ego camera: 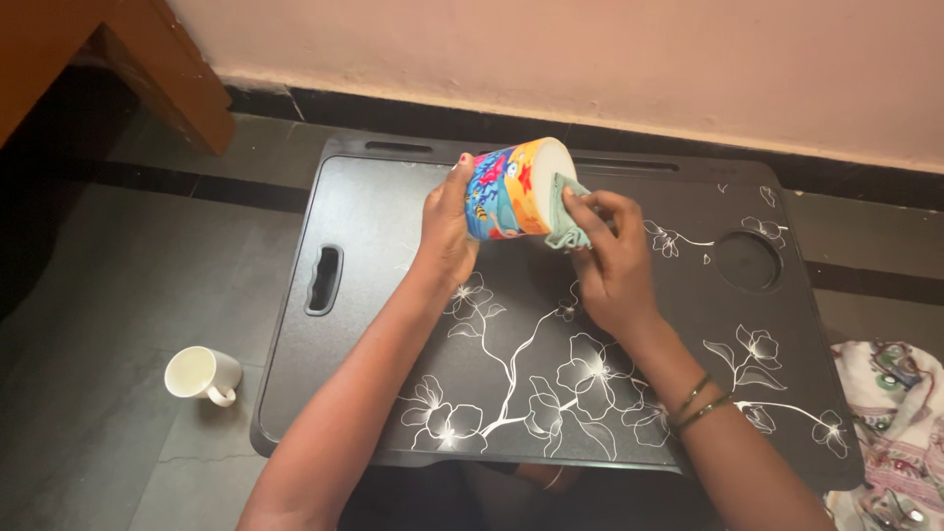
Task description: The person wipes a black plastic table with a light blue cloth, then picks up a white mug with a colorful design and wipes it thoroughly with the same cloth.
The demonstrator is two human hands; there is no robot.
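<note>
The left hand [447, 231] grips a colourful mug [516, 189] tipped on its side, its base turned toward 2 o'clock, held above the upper middle of a black lap table [374, 324] printed with white flowers. The mug's wrap is a bright band of blue, orange and pink cartoon shapes. The right hand [615, 261] pinches a pale green cloth [568, 221] against the mug's white base, fingers closed on the fabric. At 3 o'clock from the hands sits the table's round cup recess [747, 261]; at 9 o'clock, its handle slot [324, 279]. 1 white cup [202, 374] stands on the grey floor [108, 295] at 8 o'clock. A patterned fabric [895, 433] lies at 4 o'clock.
</note>
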